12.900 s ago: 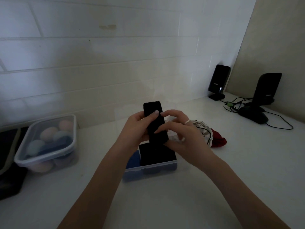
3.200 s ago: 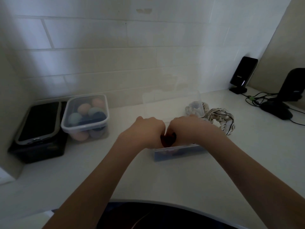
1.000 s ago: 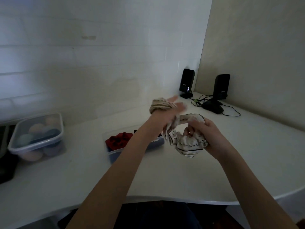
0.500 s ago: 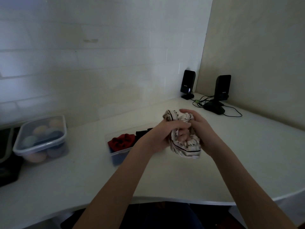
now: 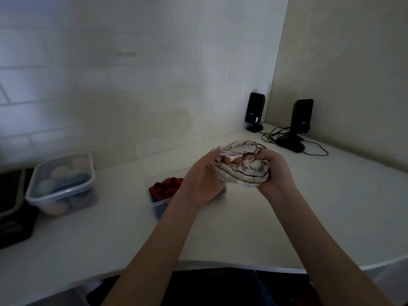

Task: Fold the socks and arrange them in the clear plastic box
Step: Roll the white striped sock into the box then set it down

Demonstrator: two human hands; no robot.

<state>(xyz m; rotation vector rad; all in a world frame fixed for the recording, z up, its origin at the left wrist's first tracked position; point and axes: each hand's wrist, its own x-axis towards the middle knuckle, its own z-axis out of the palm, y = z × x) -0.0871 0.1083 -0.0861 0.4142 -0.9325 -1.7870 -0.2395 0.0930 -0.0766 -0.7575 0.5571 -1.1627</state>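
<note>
Already both hands were busy above the counter (image 5: 254,228): the left hand (image 5: 203,180) and right hand (image 5: 274,171) gripped 1 striped sock bundle (image 5: 241,173), folding unfinished. Behind them, the clear plastic box (image 5: 162,204) held a red sock (image 5: 165,187); the striped one remained

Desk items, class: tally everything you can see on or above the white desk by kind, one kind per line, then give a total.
Clear plastic boxes: 2, a lidded box and an open box
Black speakers: 2, one by the tiled wall, one by the beige wall
Striped sock bundle, held in both hands: 1
Red sock in the open box: 1
Total: 6
</note>
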